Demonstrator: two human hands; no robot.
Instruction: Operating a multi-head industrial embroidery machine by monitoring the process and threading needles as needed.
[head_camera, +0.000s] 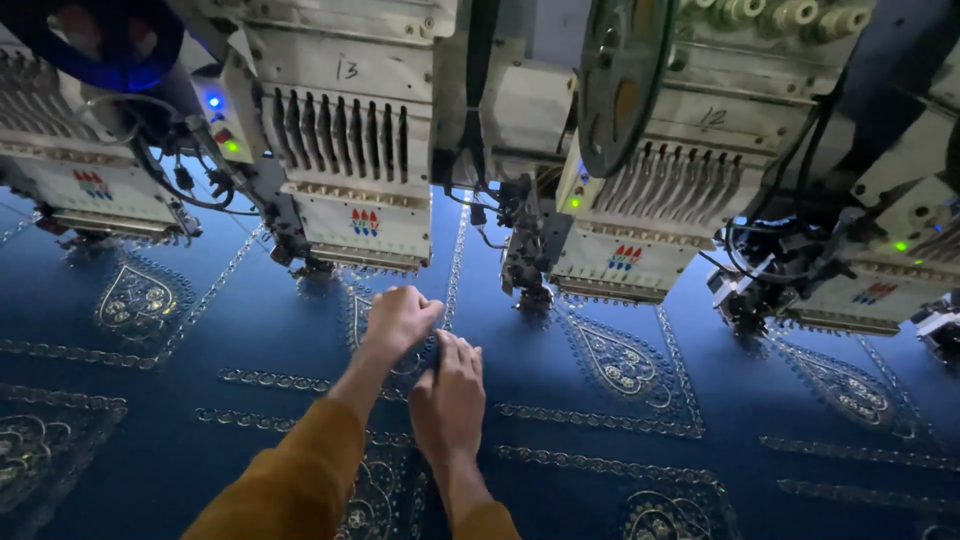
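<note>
A dark blue fabric (530, 360) with pale embroidered teardrop motifs and bands lies stretched under a row of embroidery machine heads. My left hand (400, 318) is curled into a loose fist on the fabric, just below the head at centre left (355, 130). My right hand (448, 400) lies flat beside it, palm down, fingers together pointing away and touching the cloth. Both hands meet over one embroidered motif (362, 318). Whether the left fingers pinch a thread or the cloth is hidden. Mustard-coloured sleeves cover both forearms.
Several cream-coloured machine heads hang over the fabric, one at the left (80, 170), one at centre right (650, 190), one at the far right (880, 260). Needle assemblies and cables (525, 250) hang low between them. Green and blue indicator lights glow.
</note>
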